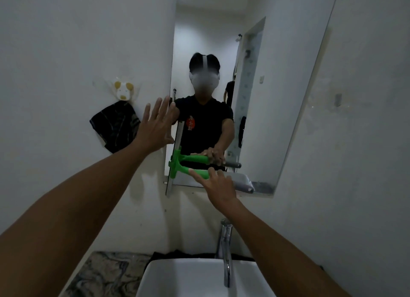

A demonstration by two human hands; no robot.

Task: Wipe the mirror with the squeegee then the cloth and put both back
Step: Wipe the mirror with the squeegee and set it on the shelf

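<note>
Bathroom mirror, green squeegee against it, right hand on handle.

Dim bathroom, plain white walls. White basin and chrome tap below the hands; marbled worktop lower left. Animal-shaped wall hook beyond the left hand.
</note>
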